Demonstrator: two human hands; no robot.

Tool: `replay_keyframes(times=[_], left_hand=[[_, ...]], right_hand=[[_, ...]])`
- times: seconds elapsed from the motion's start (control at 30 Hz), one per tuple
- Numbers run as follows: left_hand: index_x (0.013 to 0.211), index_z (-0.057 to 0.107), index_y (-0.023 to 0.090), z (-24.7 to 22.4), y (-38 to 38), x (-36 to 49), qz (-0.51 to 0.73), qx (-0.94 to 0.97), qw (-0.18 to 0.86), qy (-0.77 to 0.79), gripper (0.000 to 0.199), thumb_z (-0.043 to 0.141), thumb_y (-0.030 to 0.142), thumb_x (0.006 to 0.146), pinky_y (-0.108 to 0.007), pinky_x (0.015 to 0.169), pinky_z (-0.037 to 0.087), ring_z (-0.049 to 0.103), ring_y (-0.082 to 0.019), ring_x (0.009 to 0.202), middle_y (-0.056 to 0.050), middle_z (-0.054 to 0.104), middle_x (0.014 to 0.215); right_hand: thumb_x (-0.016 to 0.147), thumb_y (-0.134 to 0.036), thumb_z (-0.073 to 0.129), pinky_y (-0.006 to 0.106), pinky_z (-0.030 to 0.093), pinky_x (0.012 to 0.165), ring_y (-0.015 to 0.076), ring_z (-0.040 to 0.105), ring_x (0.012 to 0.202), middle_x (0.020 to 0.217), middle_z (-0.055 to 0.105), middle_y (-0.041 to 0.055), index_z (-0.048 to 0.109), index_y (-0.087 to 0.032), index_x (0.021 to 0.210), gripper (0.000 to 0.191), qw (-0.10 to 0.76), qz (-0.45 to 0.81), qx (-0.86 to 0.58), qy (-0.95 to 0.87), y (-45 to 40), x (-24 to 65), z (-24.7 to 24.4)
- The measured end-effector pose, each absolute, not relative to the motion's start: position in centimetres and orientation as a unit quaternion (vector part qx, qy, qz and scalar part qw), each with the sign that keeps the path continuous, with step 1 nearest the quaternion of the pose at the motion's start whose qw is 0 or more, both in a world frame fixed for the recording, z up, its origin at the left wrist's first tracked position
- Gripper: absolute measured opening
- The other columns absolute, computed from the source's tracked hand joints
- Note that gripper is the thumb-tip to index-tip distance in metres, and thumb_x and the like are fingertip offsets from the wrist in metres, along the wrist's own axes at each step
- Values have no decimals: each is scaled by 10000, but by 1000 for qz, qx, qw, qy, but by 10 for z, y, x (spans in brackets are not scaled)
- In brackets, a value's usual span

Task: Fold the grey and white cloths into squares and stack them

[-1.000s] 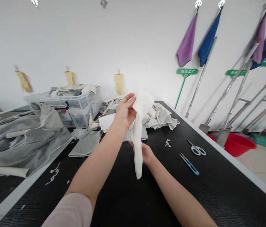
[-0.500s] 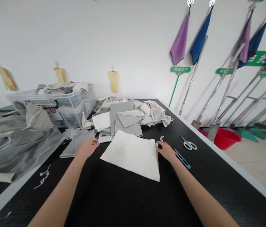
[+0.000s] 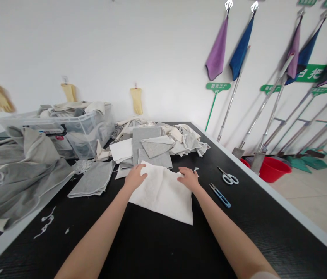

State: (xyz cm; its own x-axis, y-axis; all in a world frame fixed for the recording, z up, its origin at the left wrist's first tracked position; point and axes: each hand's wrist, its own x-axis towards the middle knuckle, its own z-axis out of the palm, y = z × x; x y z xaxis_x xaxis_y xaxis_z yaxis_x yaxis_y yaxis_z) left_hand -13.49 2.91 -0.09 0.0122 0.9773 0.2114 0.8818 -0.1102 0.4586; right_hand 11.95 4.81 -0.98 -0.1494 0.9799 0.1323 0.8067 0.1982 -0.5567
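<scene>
A white cloth lies on the black tabletop in front of me, with a soft crease down its middle. My left hand rests on its upper left corner, thumb and fingers apart. On the opposite upper corner is my right hand, its thumb and fingers likewise spread. Just beyond the cloth, grey and white fabric pieces are stacked. Left of my left hand lies a grey folded cloth. Blue thread snips and white-handled scissors lie to the right of my right hand.
A clear plastic bin full of fabric stands at the back left. Grey fabric is heaped before it. Crumpled scraps lie at the back. Loose threads are on the table. A red bucket stands on the floor at right.
My left hand has moved right onto the white cloth's upper left corner. My right hand has shifted slightly inward over its corner. The cloth's top edge now dips between them.
</scene>
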Motion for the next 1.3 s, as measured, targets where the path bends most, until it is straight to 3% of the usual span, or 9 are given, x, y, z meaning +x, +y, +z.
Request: replay_keyframes(times=[0.13, 0.23, 0.33, 0.43, 0.8, 0.93, 1.03, 1.13, 1.3], left_hand=[[1214, 304, 246, 23, 2, -112, 190, 853, 3, 485, 612, 516, 246, 640, -384, 972, 117, 215, -207, 1183, -35, 245, 1316], [1108, 438, 283, 32, -15, -100, 103, 915, 20, 389, 459, 484, 201, 659, -403, 974, 65, 374, -183, 1081, -10, 474, 1152], [859, 585, 270, 32, -26, -104, 17, 920, 63, 386, 273, 449, 147, 657, -354, 906, 239, 521, -159, 851, 6, 617, 838], [767, 606, 252, 33, -38, -121, -16, 894, 82, 439, 238, 436, 137, 648, -270, 713, 368, 540, -172, 799, -9, 619, 795], [761, 603, 248, 54, -118, -145, -31, 855, 202, 476, 188, 438, 202, 682, -237, 700, 360, 532, -162, 794, -1, 611, 812], [742, 630, 231, 60, -145, -134, -103, 831, 351, 418, 163, 522, 244, 621, -206, 550, 379, 541, -139, 619, 3, 620, 685], [817, 625, 210, 63, -140, -136, -118, 785, 473, 381, 248, 549, 314, 606, -179, 462, 359, 521, -109, 512, 7, 613, 614], [839, 600, 186, 54, -105, -150, -21, 754, 460, 469, 310, 467, 404, 663, -183, 473, 363, 523, -108, 518, -5, 603, 638], [691, 586, 179, 12, -17, -168, 125, 661, 245, 698, 321, 404, 442, 666, -223, 529, 365, 542, -151, 599, -43, 600, 693]], right_hand=[[595, -128, 497, 335, 292, 812, 163, 509, 810, 812, 605, -13, 559, -221, 677, 138, 243, 205, -433, -843, 17, 108, 10], [574, -75, 448, 266, 341, 681, 154, 510, 721, 719, 589, 2, 553, -212, 692, 209, 222, 191, -298, -909, -17, 104, 23], [543, -39, 408, 235, 333, 620, 140, 496, 686, 691, 568, -1, 542, -209, 689, 261, 177, 174, -259, -934, -50, 107, 34], [529, -17, 382, 218, 329, 593, 126, 490, 666, 681, 558, -3, 523, -200, 665, 268, 160, 188, -262, -933, -72, 119, 41], [606, -88, 456, 231, 327, 562, 118, 460, 593, 607, 537, 6, 383, -191, 501, 164, 166, 270, -382, -868, -111, 176, 46], [583, -250, 598, 237, 368, 589, 130, 522, 617, 646, 587, 12, 490, -192, 542, 130, 65, 460, -371, -804, -128, 191, 43], [550, -413, 624, 241, 391, 595, 148, 555, 655, 697, 607, 33, 572, -183, 747, 307, 18, 597, -349, -722, -125, 200, 37], [648, -489, 506, 244, 376, 574, 141, 529, 639, 695, 586, 37, 561, -171, 790, 353, 120, 520, -440, -722, -99, 201, 22], [656, -379, 513, 292, 343, 673, 176, 499, 752, 805, 554, 42, 584, -194, 731, 213, 187, 241, -630, -714, -33, 185, -16]])
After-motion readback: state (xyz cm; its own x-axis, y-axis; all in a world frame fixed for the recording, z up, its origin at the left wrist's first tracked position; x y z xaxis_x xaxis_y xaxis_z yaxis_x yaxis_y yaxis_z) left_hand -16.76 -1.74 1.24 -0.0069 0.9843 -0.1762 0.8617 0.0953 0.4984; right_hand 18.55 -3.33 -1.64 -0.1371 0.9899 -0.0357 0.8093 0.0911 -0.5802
